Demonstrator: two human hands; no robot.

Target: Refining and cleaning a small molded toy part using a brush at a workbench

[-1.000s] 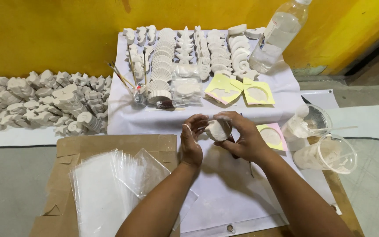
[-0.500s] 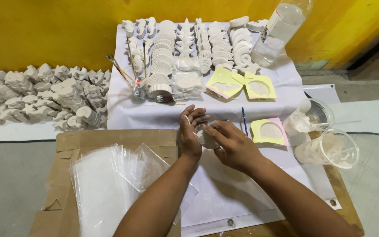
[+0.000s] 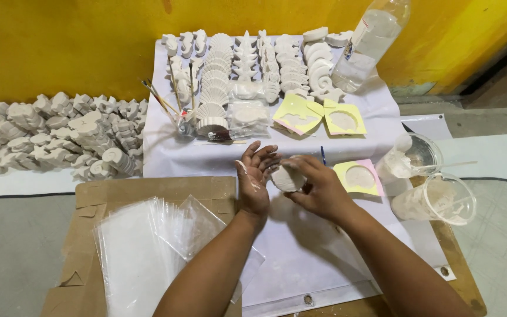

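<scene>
My right hand (image 3: 319, 189) grips a small white plaster cast (image 3: 287, 178) over the white sheet (image 3: 300, 252). My left hand (image 3: 254, 173) stands beside it with fingers spread and dusted white, its palm facing the cast; whether it touches the cast I cannot tell. Right of my hands lies a yellow mould (image 3: 359, 177) with a round white filling.
Rows of white shell-shaped casts (image 3: 253, 64) fill the far sheet, with brushes (image 3: 168, 103), two more yellow moulds (image 3: 318, 115) and a clear bottle (image 3: 371, 44). A heap of casts (image 3: 54, 135) lies left. Clear bags (image 3: 148, 246) on cardboard sit near left; two plastic cups (image 3: 426, 182) stand right.
My hands shifted slightly and turned the cast. The left hand opened its fingers away from it, while the right hand kept hold.
</scene>
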